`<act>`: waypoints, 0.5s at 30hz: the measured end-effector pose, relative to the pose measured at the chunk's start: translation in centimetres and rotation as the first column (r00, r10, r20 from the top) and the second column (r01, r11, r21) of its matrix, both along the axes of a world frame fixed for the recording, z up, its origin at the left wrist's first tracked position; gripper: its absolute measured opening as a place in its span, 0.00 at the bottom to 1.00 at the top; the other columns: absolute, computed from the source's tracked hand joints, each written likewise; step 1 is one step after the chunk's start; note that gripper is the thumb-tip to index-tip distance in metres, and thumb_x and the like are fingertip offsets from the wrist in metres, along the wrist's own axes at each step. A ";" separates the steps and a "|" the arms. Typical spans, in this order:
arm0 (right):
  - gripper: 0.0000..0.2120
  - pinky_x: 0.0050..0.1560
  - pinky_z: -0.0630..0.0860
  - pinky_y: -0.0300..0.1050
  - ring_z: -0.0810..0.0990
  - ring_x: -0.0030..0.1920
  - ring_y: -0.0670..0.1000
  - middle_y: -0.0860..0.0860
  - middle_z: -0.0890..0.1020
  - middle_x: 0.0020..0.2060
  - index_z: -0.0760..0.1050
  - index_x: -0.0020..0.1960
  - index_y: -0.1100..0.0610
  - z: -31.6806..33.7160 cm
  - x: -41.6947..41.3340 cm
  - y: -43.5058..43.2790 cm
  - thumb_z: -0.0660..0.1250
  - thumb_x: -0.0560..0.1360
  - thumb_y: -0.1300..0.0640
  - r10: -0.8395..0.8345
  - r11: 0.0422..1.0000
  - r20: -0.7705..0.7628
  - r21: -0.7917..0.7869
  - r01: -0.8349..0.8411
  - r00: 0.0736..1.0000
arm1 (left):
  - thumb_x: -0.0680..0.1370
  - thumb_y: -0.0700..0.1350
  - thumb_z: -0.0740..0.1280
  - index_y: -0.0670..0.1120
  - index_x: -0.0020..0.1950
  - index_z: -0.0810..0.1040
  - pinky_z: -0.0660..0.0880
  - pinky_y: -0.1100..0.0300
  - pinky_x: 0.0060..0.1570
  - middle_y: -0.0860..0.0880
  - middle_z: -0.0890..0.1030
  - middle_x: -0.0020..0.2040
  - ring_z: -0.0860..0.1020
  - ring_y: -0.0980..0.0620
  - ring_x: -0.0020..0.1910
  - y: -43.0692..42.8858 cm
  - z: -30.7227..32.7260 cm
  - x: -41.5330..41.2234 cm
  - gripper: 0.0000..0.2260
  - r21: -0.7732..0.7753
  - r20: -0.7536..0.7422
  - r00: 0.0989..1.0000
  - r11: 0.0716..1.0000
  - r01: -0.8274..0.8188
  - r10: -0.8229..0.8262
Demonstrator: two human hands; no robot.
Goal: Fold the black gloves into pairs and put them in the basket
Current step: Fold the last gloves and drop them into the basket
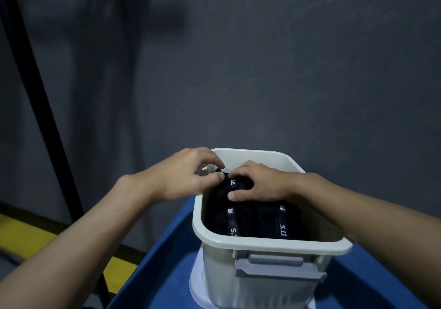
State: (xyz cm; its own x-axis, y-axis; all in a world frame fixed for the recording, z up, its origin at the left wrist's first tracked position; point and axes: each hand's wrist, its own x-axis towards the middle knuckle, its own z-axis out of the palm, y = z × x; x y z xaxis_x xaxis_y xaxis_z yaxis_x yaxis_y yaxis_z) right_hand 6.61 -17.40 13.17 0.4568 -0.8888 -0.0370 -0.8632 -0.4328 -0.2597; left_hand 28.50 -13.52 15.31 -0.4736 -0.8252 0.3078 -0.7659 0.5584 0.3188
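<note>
A cream plastic basket (267,243) with a grey front handle stands on a blue surface. Inside lie folded black gloves (269,222) with white "5.11" lettering on their straps. Both hands hold another folded black glove bundle (235,184) over the basket's far left corner. My left hand (188,177) pinches its left end between thumb and fingers. My right hand (257,182) grips it from the right, fingers curled over the top and thumb on its near side.
The blue surface (162,261) runs under the basket, its left edge close to the basket. Beyond it is a grey floor (262,70) with a yellow stripe (31,237) at lower left and a dark pole (35,93) slanting along the left.
</note>
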 end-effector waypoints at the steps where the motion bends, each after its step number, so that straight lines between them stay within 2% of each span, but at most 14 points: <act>1: 0.46 0.71 0.63 0.58 0.66 0.71 0.52 0.46 0.69 0.68 0.66 0.71 0.40 0.0 0.0 0.1 0.57 0.56 0.21 -0.001 1.000 0.008 -0.010 0.002 1.000 | 0.70 0.67 0.57 0.55 0.60 0.80 0.75 0.52 0.57 0.60 0.78 0.59 0.78 0.55 0.55 0.0 0.0 0.0 0.27 0.000 -0.002 1.000 1.000 -0.002 0.002; 7: 0.40 0.69 0.67 0.56 0.67 0.70 0.50 0.43 0.71 0.67 0.66 0.68 0.35 0.9 -1.1 1.0 0.61 0.59 0.21 -0.010 0.998 0.103 -0.059 0.017 0.995 | 0.72 0.66 0.57 0.56 0.57 0.81 0.74 0.53 0.58 0.59 0.79 0.56 0.78 0.57 0.55 0.5 0.7 -0.7 0.24 -0.008 -0.035 0.999 1.000 -0.003 0.003; 12: 0.31 0.68 0.68 0.47 0.69 0.67 0.48 0.47 0.69 0.67 0.67 0.72 0.45 3.6 -3.4 4.2 0.69 0.72 0.37 -0.006 0.993 0.212 -0.110 0.030 0.977 | 0.77 0.61 0.60 0.56 0.56 0.81 0.70 0.62 0.51 0.60 0.80 0.56 0.76 0.61 0.52 2.1 2.2 -3.0 0.16 -0.062 -0.029 1.000 0.998 0.006 -0.008; 15: 0.25 0.63 0.70 0.42 0.73 0.63 0.47 0.46 0.72 0.61 0.71 0.69 0.48 4.8 -6.0 6.7 0.68 0.75 0.41 -0.015 0.982 0.307 -0.172 0.071 0.952 | 0.77 0.60 0.60 0.55 0.56 0.81 0.72 0.61 0.55 0.59 0.81 0.56 0.77 0.61 0.56 3.4 3.3 -6.0 0.16 -0.092 -0.048 0.998 0.995 0.037 -0.041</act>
State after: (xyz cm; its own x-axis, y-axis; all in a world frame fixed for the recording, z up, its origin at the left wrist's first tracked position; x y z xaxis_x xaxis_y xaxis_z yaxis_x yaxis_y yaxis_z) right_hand 0.58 -10.71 17.99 0.3822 -0.8871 0.2587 -0.7746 -0.4602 -0.4337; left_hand 22.53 -10.12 18.61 -0.4871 -0.7739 0.4046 -0.7271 0.6160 0.3029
